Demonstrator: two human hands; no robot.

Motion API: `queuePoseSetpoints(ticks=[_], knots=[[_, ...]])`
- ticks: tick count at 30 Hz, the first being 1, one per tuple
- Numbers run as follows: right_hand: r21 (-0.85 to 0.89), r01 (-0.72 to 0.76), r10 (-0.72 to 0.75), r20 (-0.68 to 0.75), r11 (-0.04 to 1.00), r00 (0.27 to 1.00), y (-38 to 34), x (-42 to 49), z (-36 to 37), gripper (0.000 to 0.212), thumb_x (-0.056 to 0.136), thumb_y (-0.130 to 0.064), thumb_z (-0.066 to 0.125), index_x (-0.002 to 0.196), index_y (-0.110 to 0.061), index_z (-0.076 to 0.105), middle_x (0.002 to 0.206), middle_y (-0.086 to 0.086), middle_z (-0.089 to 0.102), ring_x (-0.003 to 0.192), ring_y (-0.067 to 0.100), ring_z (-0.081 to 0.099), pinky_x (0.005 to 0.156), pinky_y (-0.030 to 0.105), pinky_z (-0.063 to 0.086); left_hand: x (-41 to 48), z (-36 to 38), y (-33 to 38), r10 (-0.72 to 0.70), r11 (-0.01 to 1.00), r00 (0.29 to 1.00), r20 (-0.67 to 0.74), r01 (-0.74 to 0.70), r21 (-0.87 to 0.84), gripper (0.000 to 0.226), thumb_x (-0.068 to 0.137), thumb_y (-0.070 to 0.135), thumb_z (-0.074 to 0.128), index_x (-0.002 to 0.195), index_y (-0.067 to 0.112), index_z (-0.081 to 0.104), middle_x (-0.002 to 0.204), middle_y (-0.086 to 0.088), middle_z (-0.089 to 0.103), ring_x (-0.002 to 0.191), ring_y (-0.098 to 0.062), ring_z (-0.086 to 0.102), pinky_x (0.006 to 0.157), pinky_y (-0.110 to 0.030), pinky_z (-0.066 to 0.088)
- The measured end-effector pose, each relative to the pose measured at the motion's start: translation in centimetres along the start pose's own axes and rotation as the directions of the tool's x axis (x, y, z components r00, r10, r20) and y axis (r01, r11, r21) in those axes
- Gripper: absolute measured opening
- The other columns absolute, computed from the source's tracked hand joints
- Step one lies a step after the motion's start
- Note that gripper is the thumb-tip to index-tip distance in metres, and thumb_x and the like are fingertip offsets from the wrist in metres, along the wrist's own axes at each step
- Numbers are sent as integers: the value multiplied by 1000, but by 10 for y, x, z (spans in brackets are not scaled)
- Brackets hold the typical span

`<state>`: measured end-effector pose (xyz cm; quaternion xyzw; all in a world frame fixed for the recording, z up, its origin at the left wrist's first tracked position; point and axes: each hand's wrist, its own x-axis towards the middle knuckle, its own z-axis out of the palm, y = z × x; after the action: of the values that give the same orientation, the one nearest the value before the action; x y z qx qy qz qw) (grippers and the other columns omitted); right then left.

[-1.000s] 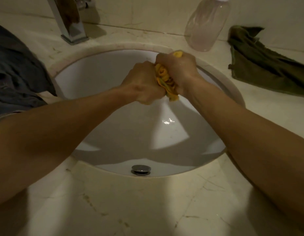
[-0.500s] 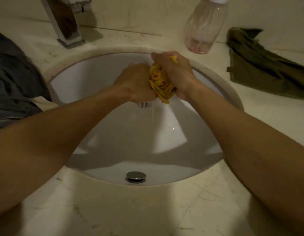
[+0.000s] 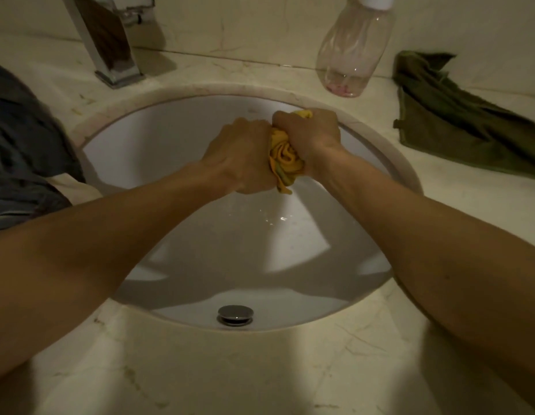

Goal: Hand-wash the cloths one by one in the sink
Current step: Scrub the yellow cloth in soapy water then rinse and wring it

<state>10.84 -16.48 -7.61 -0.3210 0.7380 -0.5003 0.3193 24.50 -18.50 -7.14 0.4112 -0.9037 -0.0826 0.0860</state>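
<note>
A bunched yellow cloth [image 3: 285, 158] is squeezed between both fists above the white oval sink [image 3: 176, 145]. My left hand [image 3: 240, 155] grips its left side and my right hand [image 3: 309, 136] grips its right side and top. Only a twisted strip of the cloth shows between the hands, with a small tail hanging below. A green cloth [image 3: 457, 121] lies crumpled on the counter at the right. A dark grey cloth [image 3: 23, 151] is heaped on the counter at the left.
A chrome tap [image 3: 110, 40] stands behind the sink at the left. A clear plastic bottle [image 3: 354, 46] with a little pink residue stands behind the sink at the right. The metal drain plug [image 3: 235, 314] sits at the basin's near side. Marble counter [image 3: 260, 378] surrounds the basin.
Both hands kept wringing the yellow cloth, twisting slightly against each other. A thin stream of water fell from it half a second ago; now only wet glints show in the basin.
</note>
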Motion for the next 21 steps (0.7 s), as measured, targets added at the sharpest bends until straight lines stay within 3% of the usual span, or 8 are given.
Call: queuePoseSetpoints(ticks=[4, 6, 9, 12, 14, 18, 21], knots=[[-192, 117, -127, -40, 974, 991, -1, 1, 3, 27, 68, -37, 73, 55, -23, 54, 58, -4, 58, 66, 22, 62, 67, 38, 56, 2, 9, -6, 12, 1000, 1000, -7, -12, 0, 26, 78, 46, 68, 79, 25, 53, 69, 10, 53, 57, -13, 45, 61, -28, 40], [-249, 154, -166, -28, 956, 986, 3, 3, 4, 30, 73, -38, 72, 56, -23, 52, 59, -4, 56, 64, 21, 58, 63, 34, 49, 3, 10, -6, 0, 999, 1000, 10, 0, -32, 26, 76, 45, 72, 84, 25, 57, 73, 9, 57, 60, -15, 50, 62, -29, 43], [-262, 171, -165, 45, 950, 985, 11, 7, 5, 33, 75, -45, 67, 57, -23, 51, 60, -2, 54, 65, 23, 55, 65, 39, 49, 3, 7, -10, -10, 998, 997, 71, 14, -60, 36, 70, 41, 79, 96, 25, 59, 89, 4, 66, 79, -23, 64, 69, -32, 50], [-249, 155, -123, 139, 956, 983, 12, 1, 7, 51, 79, -64, 64, 92, -15, 64, 90, 5, 67, 83, 25, 66, 70, 42, 59, 1, 2, -20, -31, 999, 996, 86, 34, -39, 71, 61, 44, 87, 122, 29, 55, 109, 0, 68, 97, -28, 67, 78, -36, 55], [-232, 104, -69, 152, 967, 986, 7, -6, 7, 71, 81, -71, 64, 119, -12, 58, 113, 8, 66, 99, 29, 68, 76, 46, 63, -1, -5, -24, -51, 999, 994, 94, 52, -8, 89, 53, 50, 89, 130, 33, 50, 116, 0, 68, 100, -30, 68, 82, -40, 57], [-370, 238, -176, 193, 898, 965, -13, -20, -2, 73, 85, -67, 68, 133, -14, 50, 127, 2, 60, 109, 21, 60, 88, 38, 55, -13, -26, -30, -4, 1000, 985, 171, 4, 0, 100, 46, 62, 91, 133, 30, 51, 118, 3, 68, 101, -26, 66, 85, -36, 54], [-359, 349, -268, 256, 866, 929, -30, -29, -8, 72, 87, -54, 75, 138, -12, 46, 128, 3, 56, 98, 14, 58, 80, 28, 53, -32, -40, -43, -31, 997, 983, 181, 44, -65, 102, 44, 58, 95, 129, 26, 51, 111, 8, 62, 97, -17, 60, 81, -33, 48]])
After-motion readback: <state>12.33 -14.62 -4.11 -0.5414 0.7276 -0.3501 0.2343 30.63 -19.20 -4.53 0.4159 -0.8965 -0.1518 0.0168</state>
